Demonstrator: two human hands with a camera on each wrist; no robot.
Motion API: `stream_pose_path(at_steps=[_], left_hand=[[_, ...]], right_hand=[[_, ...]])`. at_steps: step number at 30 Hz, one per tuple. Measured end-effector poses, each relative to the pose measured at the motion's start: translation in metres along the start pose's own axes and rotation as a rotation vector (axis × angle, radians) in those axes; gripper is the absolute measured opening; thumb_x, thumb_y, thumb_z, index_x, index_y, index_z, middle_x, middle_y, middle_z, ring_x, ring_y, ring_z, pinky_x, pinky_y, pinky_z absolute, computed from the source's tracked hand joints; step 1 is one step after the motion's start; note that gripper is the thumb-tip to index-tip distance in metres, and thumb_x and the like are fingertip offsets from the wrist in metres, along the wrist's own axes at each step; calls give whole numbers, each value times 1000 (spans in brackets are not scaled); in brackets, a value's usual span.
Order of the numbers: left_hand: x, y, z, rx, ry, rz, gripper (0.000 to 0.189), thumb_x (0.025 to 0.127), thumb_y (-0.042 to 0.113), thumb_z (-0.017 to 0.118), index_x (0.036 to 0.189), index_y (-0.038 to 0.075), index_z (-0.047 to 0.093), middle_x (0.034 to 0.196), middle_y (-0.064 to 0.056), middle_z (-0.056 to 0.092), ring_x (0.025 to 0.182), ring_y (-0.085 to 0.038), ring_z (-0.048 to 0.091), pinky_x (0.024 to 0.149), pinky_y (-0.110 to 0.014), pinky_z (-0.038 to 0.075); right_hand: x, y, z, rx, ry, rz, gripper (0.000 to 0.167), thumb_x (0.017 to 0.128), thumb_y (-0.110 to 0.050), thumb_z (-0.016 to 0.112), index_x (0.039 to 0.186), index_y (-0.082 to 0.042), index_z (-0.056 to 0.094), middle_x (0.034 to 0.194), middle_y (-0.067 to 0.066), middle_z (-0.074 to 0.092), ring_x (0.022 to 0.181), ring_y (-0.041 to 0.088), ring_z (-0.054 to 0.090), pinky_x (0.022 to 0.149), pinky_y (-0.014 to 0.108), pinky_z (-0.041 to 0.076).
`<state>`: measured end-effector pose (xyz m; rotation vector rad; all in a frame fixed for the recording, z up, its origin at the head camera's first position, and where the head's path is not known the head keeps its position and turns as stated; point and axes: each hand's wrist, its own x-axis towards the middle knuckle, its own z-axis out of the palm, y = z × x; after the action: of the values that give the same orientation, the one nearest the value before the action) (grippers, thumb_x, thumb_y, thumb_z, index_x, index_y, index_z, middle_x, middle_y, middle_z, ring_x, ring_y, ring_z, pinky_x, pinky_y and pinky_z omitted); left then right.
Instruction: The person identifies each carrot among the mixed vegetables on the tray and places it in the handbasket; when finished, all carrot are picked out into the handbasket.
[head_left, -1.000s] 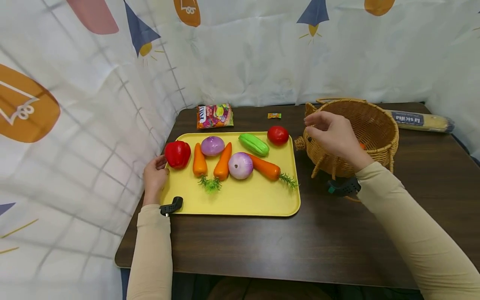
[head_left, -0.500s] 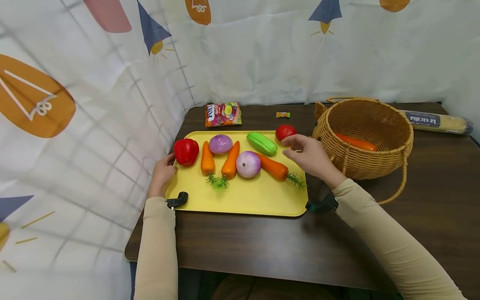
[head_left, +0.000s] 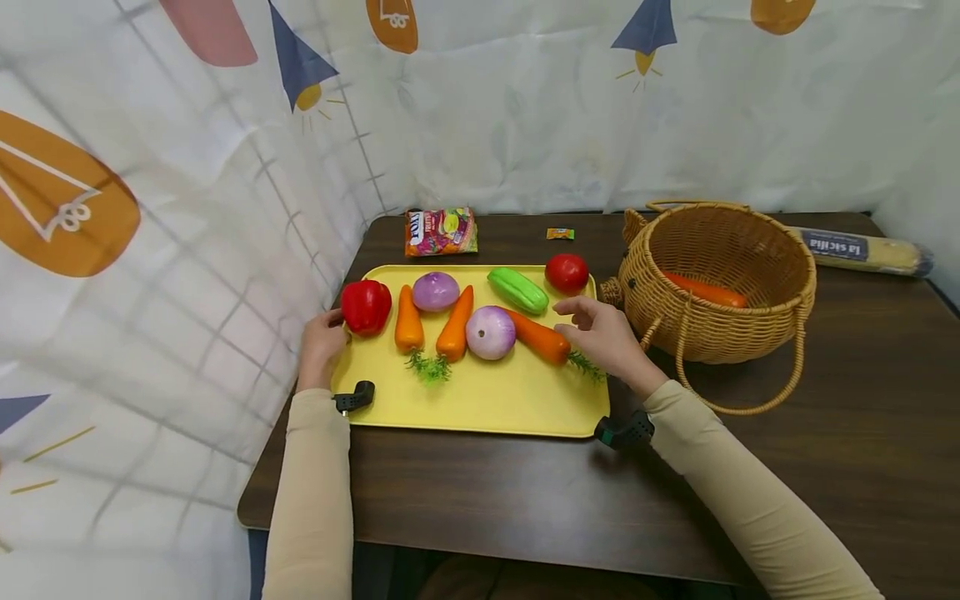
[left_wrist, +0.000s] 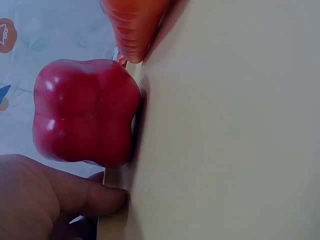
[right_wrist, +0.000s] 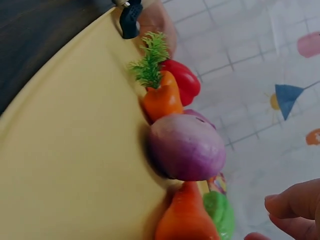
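Observation:
At the left rim of a yellow tray (head_left: pixel 480 404), my left hand (head_left: pixel 322 346) holds the edge, its thumb (left_wrist: pixel 107 200) lying over the rim beside a red bell pepper (head_left: pixel 366 307). My right hand (head_left: pixel 603 337) hovers above the tray's right side with fingers loosely bent and nothing between them. Under it lies an orange carrot (head_left: pixel 543 337) with green fronds, partly covered by the hand. A whole purple onion (head_left: pixel 491 333), an onion half (head_left: pixel 436 292), two more carrots (head_left: pixel 408 321), a green cucumber (head_left: pixel 518 290) and a tomato (head_left: pixel 567 273) also lie on the tray.
Right of the tray stands a wicker basket (head_left: pixel 738 333) with a carrot (head_left: pixel 705 290) inside and its handle hanging forward. A pack of pasta (head_left: pixel 862 252) lies behind it. A candy bag (head_left: pixel 441 232) and a small wrapped sweet (head_left: pixel 560 234) lie behind the tray.
My right hand has moved left from in front of the basket to over the tray's right side, then slightly lower beside the carrot. My left hand stays at the tray's rim.

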<state>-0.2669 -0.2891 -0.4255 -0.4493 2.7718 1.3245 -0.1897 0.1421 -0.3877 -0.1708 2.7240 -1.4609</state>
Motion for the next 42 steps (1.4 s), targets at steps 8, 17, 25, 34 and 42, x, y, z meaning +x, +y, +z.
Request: stream_pose_path(at_steps=[8,17,25,34,42], left_hand=[[-4,0,2,-33,91,-9,56,86,-3,42,142,0,49,139,-20,52,123,-33,47,101,-40,38],[-5,-1,5,-21,94,-1,52,89,1,42,141,1,51,137,-19,54,122,-34,49,102,-42,40],[-6,-2,3,-7,97,9,53,89,0,41,141,1,50,139,-19,53,124,-35,48,104,-43,39],[-8,1,5,12,106,20,52,90,1,40,140,0,51,136,-20,55,120,-35,50,102,-43,40],[-8,1,5,1,91,14,53,89,1,39,141,1,51,137,-20,54,121,-35,49,103,-43,40]], right_hand=[[0,8,13,12,4,23,41,90,-24,68,127,-8,62,128,12,62,118,34,56,97,49,47],[-1,19,21,47,-28,69,49,87,-26,73,129,-4,60,126,14,62,113,31,58,94,44,47],[-2,24,30,-107,-5,18,55,81,-28,79,128,-7,60,113,13,66,96,26,58,82,36,46],[-2,22,32,-169,64,-14,52,79,-29,80,123,-7,62,111,12,68,93,27,59,81,39,46],[-2,19,32,-102,151,-37,50,80,-22,79,125,-7,62,117,13,66,95,27,61,83,39,48]])
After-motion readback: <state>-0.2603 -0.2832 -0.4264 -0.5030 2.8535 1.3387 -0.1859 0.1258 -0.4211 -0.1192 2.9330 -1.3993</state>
